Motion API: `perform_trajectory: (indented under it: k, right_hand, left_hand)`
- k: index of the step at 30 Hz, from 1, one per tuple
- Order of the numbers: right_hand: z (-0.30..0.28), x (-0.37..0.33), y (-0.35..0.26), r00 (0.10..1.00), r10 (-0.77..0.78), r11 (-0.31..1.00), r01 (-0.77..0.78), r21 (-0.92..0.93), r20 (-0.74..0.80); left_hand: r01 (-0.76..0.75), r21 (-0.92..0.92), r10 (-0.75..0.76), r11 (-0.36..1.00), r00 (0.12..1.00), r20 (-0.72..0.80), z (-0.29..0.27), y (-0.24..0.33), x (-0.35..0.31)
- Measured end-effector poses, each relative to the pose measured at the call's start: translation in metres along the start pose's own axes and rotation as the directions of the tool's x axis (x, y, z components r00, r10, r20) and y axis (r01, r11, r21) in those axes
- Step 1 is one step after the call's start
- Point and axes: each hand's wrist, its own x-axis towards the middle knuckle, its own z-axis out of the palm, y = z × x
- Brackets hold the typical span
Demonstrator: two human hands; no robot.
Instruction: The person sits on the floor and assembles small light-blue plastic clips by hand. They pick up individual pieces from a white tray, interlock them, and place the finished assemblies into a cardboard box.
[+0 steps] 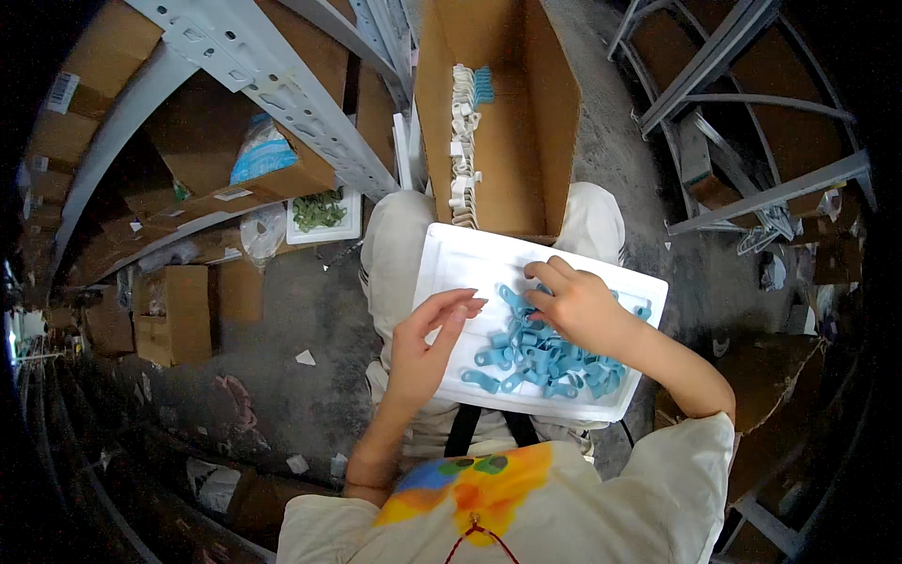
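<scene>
A white foam tray (442,268) rests across my lap, its right half heaped with small blue plastic clips (550,362), each with a rounded, looped end. My right hand (581,305) is over the upper part of the heap. Its curled fingers and thumb close round a blue clip (512,299), partly covered by the fingertips. My left hand (425,346) hovers above the tray's left side, fingers bent and thumb a little apart from them. Nothing shows in it. Beyond the tray, a tall open cardboard box (512,122) holds a row of white clips (462,141) and a short blue row (483,85).
On the left, metal shelving (272,75) carries cardboard boxes. A white tray (349,221) of green pieces sits beside it. A cardboard carton (174,315) stands on the concrete floor, where scraps lie. More metal racking (770,202) and boxes are at the right.
</scene>
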Motion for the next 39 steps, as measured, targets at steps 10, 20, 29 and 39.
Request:
perform_trajectory:
  k: [10,20,29,39]
  right_hand:
    - [-0.005,-0.001,-0.009,0.959,0.083,0.96,-0.004,0.28,-0.271]
    - [0.0,0.0,-0.029,0.946,-0.038,0.975,0.105,0.194,-0.321]
    - [-0.006,-0.021,0.012,0.939,0.236,0.966,-0.201,0.161,-0.248]
    - [0.005,-0.015,0.007,0.956,0.266,0.944,-0.233,0.233,-0.124]
  left_hand:
    - [0.019,-0.072,-0.018,0.997,1.0,0.007,0.011,-0.008,0.001]
    - [0.113,-0.223,-0.097,0.968,0.992,0.083,0.012,-0.007,0.006]
    - [0.092,-0.272,-0.089,0.958,0.996,0.021,0.005,-0.019,0.008]
    - [0.111,-0.137,-0.12,0.984,0.991,-0.059,0.011,-0.011,0.007]
